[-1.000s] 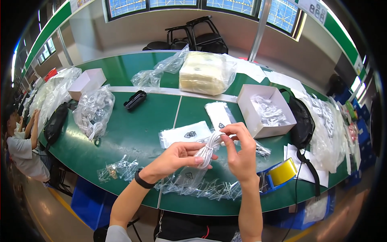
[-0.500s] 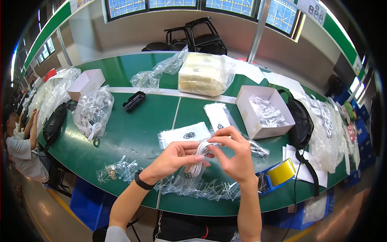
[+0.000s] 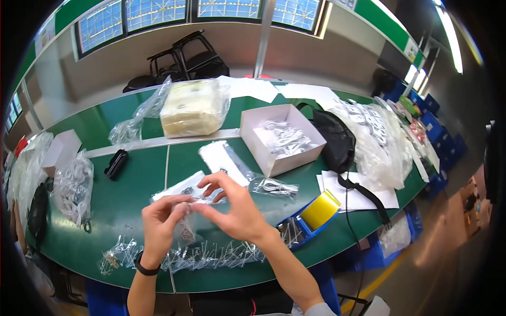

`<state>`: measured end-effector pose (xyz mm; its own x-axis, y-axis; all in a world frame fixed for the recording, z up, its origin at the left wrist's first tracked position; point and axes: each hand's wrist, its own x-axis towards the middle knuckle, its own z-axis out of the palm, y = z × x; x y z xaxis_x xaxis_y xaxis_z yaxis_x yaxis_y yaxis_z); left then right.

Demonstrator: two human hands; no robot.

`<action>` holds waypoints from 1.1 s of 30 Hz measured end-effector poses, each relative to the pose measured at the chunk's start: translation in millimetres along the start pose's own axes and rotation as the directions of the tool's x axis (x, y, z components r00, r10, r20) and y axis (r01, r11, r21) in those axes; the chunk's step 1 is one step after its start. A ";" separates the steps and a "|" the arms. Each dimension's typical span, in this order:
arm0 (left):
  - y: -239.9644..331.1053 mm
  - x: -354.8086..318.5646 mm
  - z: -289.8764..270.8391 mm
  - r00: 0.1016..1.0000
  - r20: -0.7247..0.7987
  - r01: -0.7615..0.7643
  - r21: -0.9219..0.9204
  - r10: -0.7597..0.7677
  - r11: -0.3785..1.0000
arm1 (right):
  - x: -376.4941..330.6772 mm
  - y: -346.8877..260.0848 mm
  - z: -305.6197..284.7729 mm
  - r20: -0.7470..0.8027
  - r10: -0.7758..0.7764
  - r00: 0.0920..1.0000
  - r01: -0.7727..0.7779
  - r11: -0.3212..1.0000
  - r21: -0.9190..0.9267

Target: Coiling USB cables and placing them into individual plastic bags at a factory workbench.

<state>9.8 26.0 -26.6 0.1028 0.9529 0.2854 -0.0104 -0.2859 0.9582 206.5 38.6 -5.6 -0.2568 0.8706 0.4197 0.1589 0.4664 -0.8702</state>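
Observation:
My left hand (image 3: 162,221) is closed, thumb against fingers, on a small clear plastic bag (image 3: 185,231) with a printed mark that hangs below the fingertips. The white coiled cable seen there earlier is mostly hidden by the hands. Beside it, my right hand (image 3: 232,210) has its fingers curved and apart, its thumb tip close to the left thumb. Just beyond the hands lie a stack of flat clear bags (image 3: 182,187) and a second white stack (image 3: 224,160). A bagged white cable (image 3: 276,187) rests right of them.
A white box of coiled cables (image 3: 284,139) stands behind, beside a black pouch (image 3: 334,139). Yellow tape on a blue dispenser (image 3: 316,213) sits to the right. Clear-wrapped twist ties (image 3: 211,258) line the near edge. A wrapped block (image 3: 192,108) and black stapler-like object (image 3: 116,164) lie farther off.
My view has swung right, so the table appears shifted left. The white cable coil between my hands has dropped from sight, and my right hand's fingers have spread from it.

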 end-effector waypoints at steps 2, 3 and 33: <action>3.4 -3.8 0.6 0.997 -0.035 -0.071 0.033 0.072 0.997 | -2.3 2.2 1.0 0.008 0.053 0.999 -0.053 0.999 -0.001; 6.3 -6.4 -0.3 0.990 -0.066 -0.120 0.093 0.126 0.988 | -3.3 6.1 2.6 0.103 0.004 0.995 -0.001 1.000 -0.030; 2.0 6.0 -10.0 0.957 -0.147 -0.186 0.353 0.251 0.917 | -0.7 23.5 -3.4 -0.329 -0.078 0.941 -0.059 0.920 -0.387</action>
<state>0.5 32.2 -22.7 -0.0505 0.8549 0.5164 0.3226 -0.4754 0.8185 213.6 49.5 -25.5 0.0599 0.8344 0.5478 0.5300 0.4385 -0.7258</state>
